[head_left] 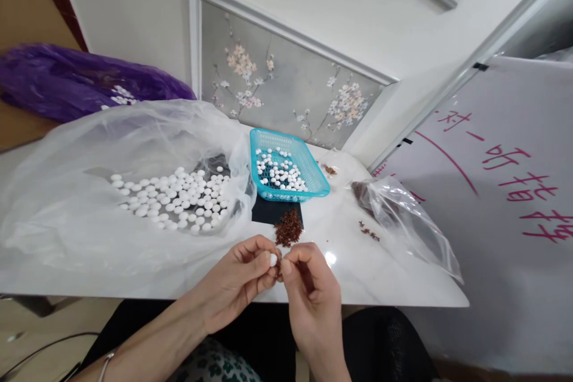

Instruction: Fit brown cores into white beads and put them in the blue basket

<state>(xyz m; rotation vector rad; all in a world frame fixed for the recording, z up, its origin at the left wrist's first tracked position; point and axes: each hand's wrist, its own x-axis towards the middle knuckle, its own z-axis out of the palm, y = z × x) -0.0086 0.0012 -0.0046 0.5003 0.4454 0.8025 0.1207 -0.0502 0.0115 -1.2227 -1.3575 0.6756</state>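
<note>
Thumb and fingers of my left hand pinch a small white ball above the table's front edge. My right hand is closed close beside it, thumb against forefinger; whatever is in that pinch is too small to make out. Just beyond my fingers lies a heap of tiny reddish-brown pieces, partly over a black sheet. Behind the heap, a blue plastic basket contains many white balls. To the left, more such balls lie in a large translucent plastic bag.
A purple bag with white balls sits back left. On the right of the white table are scattered brown bits and a clear bag with brown contents. A whiteboard with red writing stands beyond the right edge.
</note>
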